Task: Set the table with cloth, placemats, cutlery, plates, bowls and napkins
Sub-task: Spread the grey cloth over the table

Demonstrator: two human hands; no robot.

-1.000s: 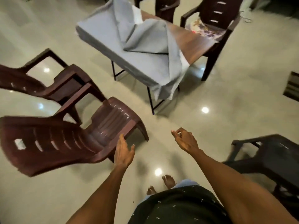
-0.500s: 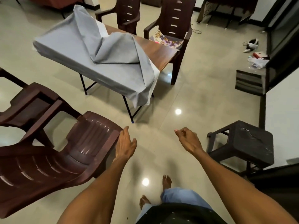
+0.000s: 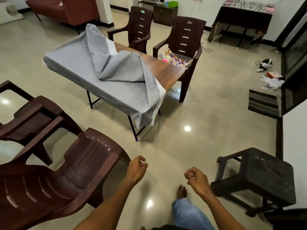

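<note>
Chairs: four brown plastic ones, two beyond the table [image 3: 167, 72] at upper centre, two at lower left, the nearest chair [image 3: 69, 176] just beside the left hand [image 3: 137, 170]. One grey cloth [image 3: 106, 72] lies bunched over the table's left part, wood bare at right. Left hand and right hand [image 3: 196, 180] hang low in frame, fingers loosely curled, holding nothing. One dark stool [image 3: 265, 173] stands at lower right.

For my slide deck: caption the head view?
Grey cloth bunched on table, half uncovered; both hands empty.
</note>
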